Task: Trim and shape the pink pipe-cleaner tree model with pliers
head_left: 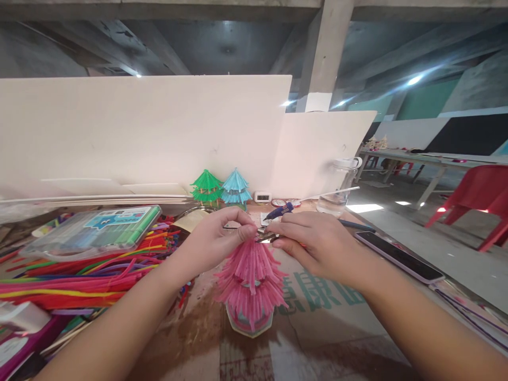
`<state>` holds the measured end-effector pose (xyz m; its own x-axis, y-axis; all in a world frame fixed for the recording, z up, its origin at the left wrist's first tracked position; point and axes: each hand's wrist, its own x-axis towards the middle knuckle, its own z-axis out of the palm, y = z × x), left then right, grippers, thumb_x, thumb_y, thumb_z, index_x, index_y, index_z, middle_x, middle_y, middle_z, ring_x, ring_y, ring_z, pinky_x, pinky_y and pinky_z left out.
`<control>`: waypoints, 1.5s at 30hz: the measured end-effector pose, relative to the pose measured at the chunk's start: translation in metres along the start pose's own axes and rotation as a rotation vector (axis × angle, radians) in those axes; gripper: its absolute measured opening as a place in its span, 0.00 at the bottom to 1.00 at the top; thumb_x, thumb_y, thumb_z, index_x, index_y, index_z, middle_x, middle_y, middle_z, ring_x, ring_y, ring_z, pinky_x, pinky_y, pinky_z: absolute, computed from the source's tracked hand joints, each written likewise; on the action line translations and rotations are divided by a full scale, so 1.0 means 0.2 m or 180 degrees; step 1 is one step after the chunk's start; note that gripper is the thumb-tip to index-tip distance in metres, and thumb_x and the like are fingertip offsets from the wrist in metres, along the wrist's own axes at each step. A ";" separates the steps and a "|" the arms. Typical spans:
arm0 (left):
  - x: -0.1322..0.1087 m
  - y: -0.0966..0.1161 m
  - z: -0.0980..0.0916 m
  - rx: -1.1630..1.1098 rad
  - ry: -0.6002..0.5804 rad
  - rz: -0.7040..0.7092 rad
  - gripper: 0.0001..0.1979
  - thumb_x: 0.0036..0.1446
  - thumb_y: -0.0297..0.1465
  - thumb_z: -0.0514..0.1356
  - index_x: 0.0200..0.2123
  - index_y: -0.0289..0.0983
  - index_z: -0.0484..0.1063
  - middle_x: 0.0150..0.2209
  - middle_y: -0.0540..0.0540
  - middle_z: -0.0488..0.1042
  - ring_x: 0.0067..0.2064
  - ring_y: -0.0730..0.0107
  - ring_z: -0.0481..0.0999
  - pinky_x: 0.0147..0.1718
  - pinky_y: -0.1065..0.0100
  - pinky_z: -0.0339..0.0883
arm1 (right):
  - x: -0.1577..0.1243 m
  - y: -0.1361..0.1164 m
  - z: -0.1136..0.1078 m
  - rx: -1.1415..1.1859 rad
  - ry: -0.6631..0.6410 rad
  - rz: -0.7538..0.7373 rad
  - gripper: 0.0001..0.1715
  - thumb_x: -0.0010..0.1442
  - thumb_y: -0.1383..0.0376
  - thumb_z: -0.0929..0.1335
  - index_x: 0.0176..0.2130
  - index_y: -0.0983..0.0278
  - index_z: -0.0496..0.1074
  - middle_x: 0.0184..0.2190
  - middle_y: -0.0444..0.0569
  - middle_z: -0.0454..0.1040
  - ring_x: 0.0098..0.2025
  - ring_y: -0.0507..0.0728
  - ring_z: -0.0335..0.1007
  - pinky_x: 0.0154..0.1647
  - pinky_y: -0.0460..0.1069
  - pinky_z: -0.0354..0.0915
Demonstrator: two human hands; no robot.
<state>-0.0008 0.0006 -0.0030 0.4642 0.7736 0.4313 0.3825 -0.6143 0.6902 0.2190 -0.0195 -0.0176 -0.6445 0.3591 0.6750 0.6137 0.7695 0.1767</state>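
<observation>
A pink tree (pixel 254 286) made of layered pipe cleaner strips stands upright on a clear base (pixel 251 325) in front of me. Just above its tip, my left hand (pixel 222 235) has thumb and forefinger pinched together; what lies between them is too small to make out. From the other side my right hand (pixel 313 241) reaches in with fingers closed around a small dark metal tool (pixel 265 238), mostly hidden by the fingers. The fingertips of both hands nearly meet there. Behind the right hand lies a blue glue gun (pixel 279 211).
Bundles of coloured pipe cleaners (pixel 79 283) and a clear marker case (pixel 103 233) cover the left side. Green (pixel 207 188) and light blue (pixel 236 186) trees stand behind, beside a small digital clock (pixel 262 197). A phone (pixel 399 256) and a clear jug (pixel 337 185) are at right.
</observation>
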 end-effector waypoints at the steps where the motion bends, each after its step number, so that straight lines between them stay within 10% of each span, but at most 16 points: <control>1: 0.00 0.00 0.00 0.0007 -0.0003 0.0005 0.12 0.57 0.40 0.58 0.29 0.38 0.71 0.33 0.48 0.75 0.38 0.65 0.73 0.38 0.67 0.67 | 0.00 0.00 0.00 0.0012 -0.0013 0.0016 0.15 0.68 0.66 0.61 0.46 0.64 0.74 0.33 0.51 0.79 0.34 0.57 0.73 0.31 0.50 0.62; 45: 0.01 0.00 -0.01 -0.0023 -0.0110 0.0060 0.12 0.58 0.40 0.58 0.29 0.38 0.71 0.32 0.48 0.77 0.37 0.65 0.75 0.37 0.68 0.68 | -0.01 0.01 -0.01 0.0105 -0.0079 -0.0023 0.14 0.67 0.66 0.62 0.46 0.65 0.74 0.37 0.51 0.80 0.38 0.59 0.75 0.35 0.51 0.63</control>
<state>-0.0020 0.0021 -0.0021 0.4986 0.7560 0.4240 0.3676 -0.6274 0.6864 0.2230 -0.0201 -0.0166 -0.6603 0.3660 0.6557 0.5938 0.7890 0.1575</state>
